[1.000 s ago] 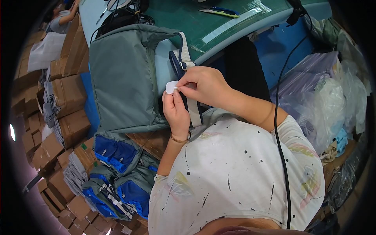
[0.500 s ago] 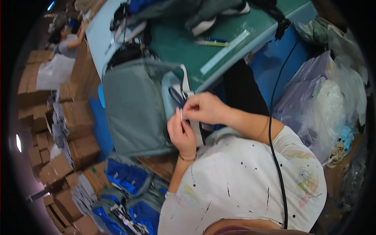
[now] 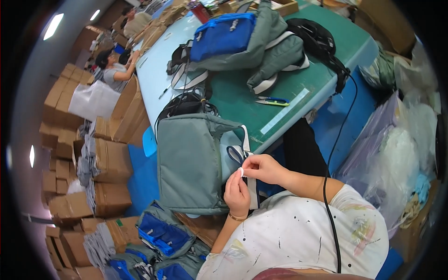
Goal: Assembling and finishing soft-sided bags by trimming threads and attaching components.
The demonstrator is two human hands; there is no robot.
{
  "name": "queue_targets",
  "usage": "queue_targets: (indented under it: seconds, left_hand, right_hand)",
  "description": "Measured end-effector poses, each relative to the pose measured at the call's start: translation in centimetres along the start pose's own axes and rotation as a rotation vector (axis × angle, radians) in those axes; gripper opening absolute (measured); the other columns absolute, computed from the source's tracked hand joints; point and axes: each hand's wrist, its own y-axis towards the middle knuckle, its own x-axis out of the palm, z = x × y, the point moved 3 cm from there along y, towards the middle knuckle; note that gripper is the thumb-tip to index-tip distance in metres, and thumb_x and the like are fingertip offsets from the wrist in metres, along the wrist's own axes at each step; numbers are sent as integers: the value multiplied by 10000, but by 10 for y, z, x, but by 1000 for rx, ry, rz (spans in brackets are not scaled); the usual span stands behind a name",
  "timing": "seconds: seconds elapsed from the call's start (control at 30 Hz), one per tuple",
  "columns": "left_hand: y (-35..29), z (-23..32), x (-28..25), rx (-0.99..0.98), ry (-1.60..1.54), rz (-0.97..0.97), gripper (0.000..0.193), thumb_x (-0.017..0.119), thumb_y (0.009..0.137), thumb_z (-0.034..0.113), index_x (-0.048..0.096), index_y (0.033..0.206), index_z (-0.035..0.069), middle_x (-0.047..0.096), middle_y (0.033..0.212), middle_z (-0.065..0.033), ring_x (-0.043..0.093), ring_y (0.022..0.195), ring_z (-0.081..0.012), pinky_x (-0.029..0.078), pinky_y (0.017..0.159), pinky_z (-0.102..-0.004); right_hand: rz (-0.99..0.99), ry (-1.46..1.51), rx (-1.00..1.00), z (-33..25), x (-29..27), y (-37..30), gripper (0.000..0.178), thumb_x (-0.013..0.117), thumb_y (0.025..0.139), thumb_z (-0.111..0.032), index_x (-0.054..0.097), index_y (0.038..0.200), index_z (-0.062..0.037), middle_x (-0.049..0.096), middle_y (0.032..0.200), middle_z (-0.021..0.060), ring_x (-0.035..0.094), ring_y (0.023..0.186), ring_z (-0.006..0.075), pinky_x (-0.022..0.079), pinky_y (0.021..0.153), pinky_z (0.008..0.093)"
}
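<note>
Left hand [image 3: 238, 190]: raised in front of the chest, fingers curled and closed, thumb and forefinger pinching a small white tag [image 3: 241, 171] at its lower side. A thin bracelet sits at the wrist.

Right hand [image 3: 262, 167]: closed likewise, fingertips pinched on the same white tag from above and to the right. The two hands meet at the tag and touch each other there.

The tag lies against a pale webbing strap [image 3: 246, 142] of a grey-green backpack [image 3: 191, 163]. The backpack hangs over the near edge of the table and rests against the person's lap, its flat back panel facing up. A dark blue loop of strap sits just beside the hands, on their left.

Surface: a green table [image 3: 326, 70], its far-left part pale blue. On it lie a pair of snips with blue and yellow handles [image 3: 273, 100], near the front edge, and further back a heap of grey and blue backpacks [image 3: 247, 42]. A black cable [image 3: 343, 121] runs from the table's right end down past the right forearm.

Room: stacked cardboard boxes [image 3: 107, 163] line the left side. More blue and grey bags [image 3: 158, 238] lie on the floor below the hands. Clear plastic bags [image 3: 401, 154] are piled at right. Another person [image 3: 114, 70] sits at the far left, by the table's end.
</note>
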Motion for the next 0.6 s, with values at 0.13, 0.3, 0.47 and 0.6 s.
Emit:
queue_targets:
  seconds: [0.13, 0.3, 0.47, 0.6]
  left_hand:
    - [3, 1, 0, -63, -19, 22, 214, 544, 860, -52, 616, 1060, -28, 647, 1002, -182, 642, 895, -314, 517, 778, -352]
    - [0, 0, -3, -54, -10, 25, 271, 583, 838, -28, 600, 1108, -3, 651, 1032, -165, 658, 877, -307, 542, 714, -344]
    - [-3, 4, 1, -34, -114, 11, 269, 577, 839, -33, 591, 1108, -18, 649, 1048, -180, 658, 894, -311, 544, 734, -337]
    - [-1, 0, 4, -14, -124, -5, 258, 559, 837, -59, 586, 1093, -37, 646, 1047, -192, 657, 912, -318, 545, 760, -340]
  right_hand:
    - [27, 133, 132, -3, -2, 1, 107, 679, 843, -101, 638, 863, -4, 630, 795, -4, 560, 727, 42, 456, 644, 188]
    - [-66, 227, 150, -3, -1, -1, 100, 659, 859, -80, 635, 917, -2, 623, 837, -7, 556, 750, 41, 452, 667, 193]
    - [46, -187, -189, -15, -4, -13, 127, 670, 828, -80, 628, 939, -36, 560, 799, 11, 529, 669, 94, 441, 615, 226]
    - [49, -228, -138, -13, -7, -13, 105, 671, 816, -67, 636, 905, -25, 576, 795, 29, 536, 688, 88, 449, 627, 229]
